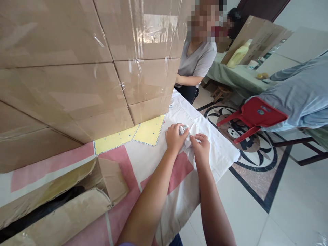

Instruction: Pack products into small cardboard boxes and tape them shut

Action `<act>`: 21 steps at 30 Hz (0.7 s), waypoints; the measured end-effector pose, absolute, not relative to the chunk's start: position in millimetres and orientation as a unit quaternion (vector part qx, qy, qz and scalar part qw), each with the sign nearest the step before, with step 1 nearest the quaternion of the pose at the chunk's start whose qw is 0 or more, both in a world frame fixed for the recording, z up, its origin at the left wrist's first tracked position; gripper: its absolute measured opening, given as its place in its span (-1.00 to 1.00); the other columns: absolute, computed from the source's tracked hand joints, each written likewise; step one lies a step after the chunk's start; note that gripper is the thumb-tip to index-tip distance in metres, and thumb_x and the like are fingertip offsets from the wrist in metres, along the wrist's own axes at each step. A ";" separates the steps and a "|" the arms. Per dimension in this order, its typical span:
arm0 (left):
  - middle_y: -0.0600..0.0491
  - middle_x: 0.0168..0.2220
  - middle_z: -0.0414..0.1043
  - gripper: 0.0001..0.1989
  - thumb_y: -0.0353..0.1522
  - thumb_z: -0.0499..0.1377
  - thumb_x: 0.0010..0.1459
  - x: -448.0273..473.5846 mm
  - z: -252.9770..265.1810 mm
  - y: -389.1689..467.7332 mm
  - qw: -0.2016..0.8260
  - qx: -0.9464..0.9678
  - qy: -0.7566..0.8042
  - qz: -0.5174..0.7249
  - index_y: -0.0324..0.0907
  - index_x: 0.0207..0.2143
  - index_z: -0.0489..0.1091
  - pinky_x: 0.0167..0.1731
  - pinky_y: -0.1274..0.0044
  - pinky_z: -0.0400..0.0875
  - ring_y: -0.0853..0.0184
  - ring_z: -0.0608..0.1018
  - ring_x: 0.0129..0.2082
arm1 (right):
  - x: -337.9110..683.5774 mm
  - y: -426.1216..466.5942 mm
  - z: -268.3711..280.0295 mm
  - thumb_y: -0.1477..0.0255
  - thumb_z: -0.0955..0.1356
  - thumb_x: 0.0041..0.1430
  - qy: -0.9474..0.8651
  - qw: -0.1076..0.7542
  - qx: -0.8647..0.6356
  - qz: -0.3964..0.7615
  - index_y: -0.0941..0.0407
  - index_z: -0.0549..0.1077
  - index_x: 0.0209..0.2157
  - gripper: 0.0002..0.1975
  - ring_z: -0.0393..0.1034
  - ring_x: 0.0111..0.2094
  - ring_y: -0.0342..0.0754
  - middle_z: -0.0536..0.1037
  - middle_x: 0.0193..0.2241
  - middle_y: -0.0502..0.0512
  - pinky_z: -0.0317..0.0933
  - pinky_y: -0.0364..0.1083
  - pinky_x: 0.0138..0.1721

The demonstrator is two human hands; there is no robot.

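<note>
Close to the right edge of the cloth-covered table, my left hand [174, 137] is closed around a small white object [188, 142]. It looks like a little box or packet with a grey patch on its upper part, though my fingers cover much of it. My right hand [201, 145] pinches at the near right side of the same object, thumb and forefinger together. Whether a separate small piece sits in that pinch is too small to tell. Under both hands lies a white and pink cloth [151, 159].
Taped cardboard boxes [84, 85] form a tall wall at left. Yellow scalloped paper pieces [150, 131] lie by their base. An opened carton [115, 177] stands front left. A person [198, 59] is across the table; another [302, 89] sits right on a red chair [261, 114].
</note>
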State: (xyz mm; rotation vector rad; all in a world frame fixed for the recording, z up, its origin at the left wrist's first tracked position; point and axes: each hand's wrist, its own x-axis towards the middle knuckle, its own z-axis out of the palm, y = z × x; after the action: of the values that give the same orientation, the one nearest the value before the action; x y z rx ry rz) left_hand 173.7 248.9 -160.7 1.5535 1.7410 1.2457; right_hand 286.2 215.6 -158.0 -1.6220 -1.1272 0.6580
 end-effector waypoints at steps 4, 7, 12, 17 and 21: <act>0.06 -0.07 0.52 -0.81 -0.20 0.25 0.24 171.5 -161.4 247.4 0.252 0.573 0.627 0.464 -0.02 -0.13 0.45 0.03 0.37 0.22 0.20 0.49 -0.01 | 285.7 214.8 -156.9 0.18 0.46 0.04 -0.454 0.515 -0.674 0.272 0.14 0.58 -0.40 -0.71 0.41 -0.10 0.02 0.45 -0.03 0.17 0.25 -0.08 -0.23; 0.05 -0.07 0.52 -0.80 -0.19 0.25 0.24 171.1 -161.1 247.2 0.248 0.576 0.628 0.461 -0.03 -0.12 0.46 0.03 0.37 0.23 0.20 0.49 -0.02 | 283.9 213.6 -154.2 0.22 0.45 0.05 -0.472 0.519 -0.666 0.251 0.14 0.56 -0.46 -0.75 0.41 -0.08 0.03 0.46 -0.06 0.17 0.23 -0.08 -0.21; 0.05 -0.06 0.52 -0.79 -0.20 0.25 0.23 171.3 -161.4 247.8 0.249 0.581 0.625 0.459 -0.03 -0.11 0.45 0.03 0.35 0.24 0.18 0.49 -0.01 | 284.7 212.8 -149.5 0.26 0.41 0.08 -0.524 0.519 -0.642 0.209 0.12 0.49 -0.57 -0.75 0.39 0.00 0.07 0.46 -0.08 0.17 0.22 -0.06 -0.12; 0.03 -0.05 0.51 -0.78 -0.18 0.21 0.26 169.6 -161.4 243.9 0.250 0.589 0.614 0.462 -0.03 -0.09 0.45 0.05 0.33 0.25 0.16 0.48 0.01 | 294.4 218.5 -145.4 0.26 0.39 0.11 -0.557 0.438 -0.688 0.158 0.08 0.52 -0.55 -0.75 0.35 0.02 0.15 0.49 -0.07 0.22 0.18 0.04 0.08; 0.01 -0.04 0.50 -0.76 -0.17 0.19 0.26 167.8 -160.8 239.4 0.244 0.601 0.606 0.460 -0.05 -0.08 0.45 0.06 0.35 0.27 0.16 0.47 0.02 | 299.3 223.2 -139.7 0.29 0.32 0.22 -0.579 0.321 -0.740 0.120 0.10 0.57 -0.45 -0.73 0.37 0.00 0.17 0.53 -0.12 0.29 0.16 0.07 0.10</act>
State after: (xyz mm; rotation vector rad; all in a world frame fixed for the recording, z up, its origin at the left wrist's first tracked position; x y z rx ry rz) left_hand 167.8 239.4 -160.8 1.6426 1.6560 1.2559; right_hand 299.3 223.2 -139.7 -1.9453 -1.5206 0.3144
